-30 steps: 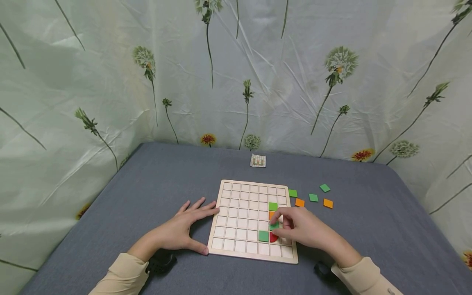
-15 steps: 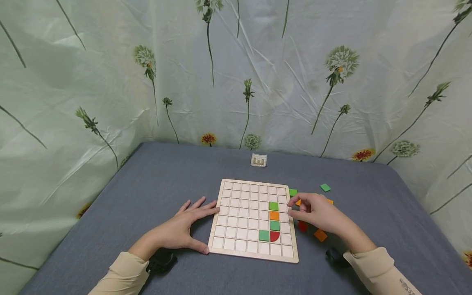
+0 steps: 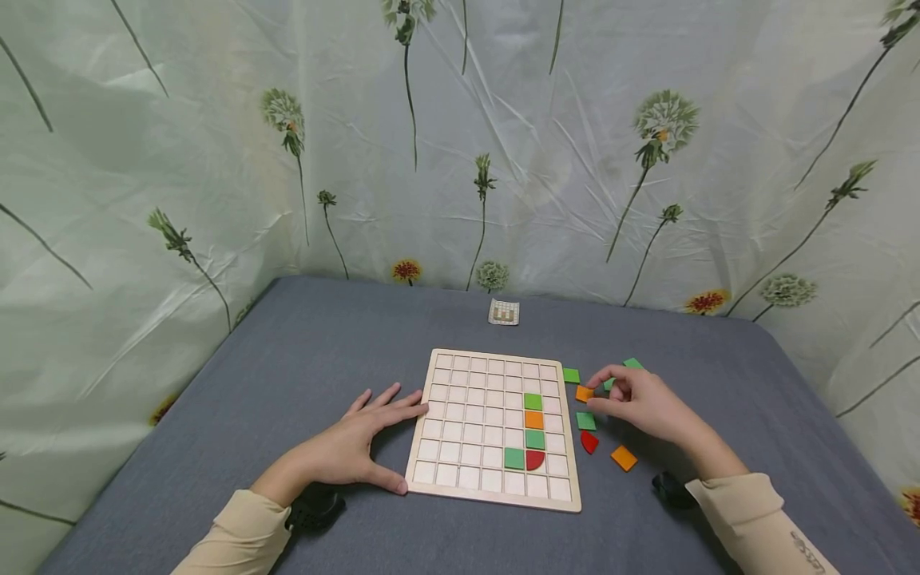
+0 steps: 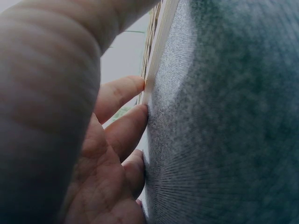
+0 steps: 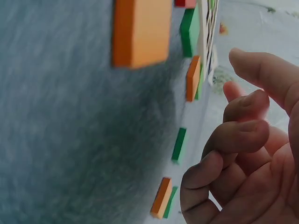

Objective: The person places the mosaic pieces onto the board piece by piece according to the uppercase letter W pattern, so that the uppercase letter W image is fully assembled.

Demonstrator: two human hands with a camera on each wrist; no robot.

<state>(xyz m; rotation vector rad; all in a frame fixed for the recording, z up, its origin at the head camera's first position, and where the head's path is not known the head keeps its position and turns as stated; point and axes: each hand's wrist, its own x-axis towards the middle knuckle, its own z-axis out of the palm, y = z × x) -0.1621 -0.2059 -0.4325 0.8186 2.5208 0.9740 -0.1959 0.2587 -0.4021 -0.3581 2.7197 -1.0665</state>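
A pale wooden grid board [image 3: 470,455] lies flat on the table. My left hand [image 3: 348,447] rests beside its left edge with fingers spread, fingertips and thumb at the rim; the left wrist view shows fingers [image 4: 126,93] against that edge. In the board sit a light green tile [image 3: 533,402], an orange tile [image 3: 533,420], two darker green tiles [image 3: 535,440] and a red quarter-round tile [image 3: 535,460]. Right of the board hovers my right hand [image 3: 647,407], thumb and index finger apart around a loose orange tile [image 3: 584,394]; its other fingers [image 5: 238,137] curl loosely and hold nothing.
Between the board and the right arm lie a loose green tile [image 3: 585,421], a red quarter-round tile [image 3: 589,442] and another orange tile [image 3: 624,458]. A light green tile [image 3: 571,375] touches the board's right edge. Behind the board lies a small pattern card [image 3: 504,312]. A floral curtain [image 3: 561,160] hangs behind.
My right hand has left the red tile in the board and moved right and away from me, over the loose tiles. The left hand stays at the board's edge.
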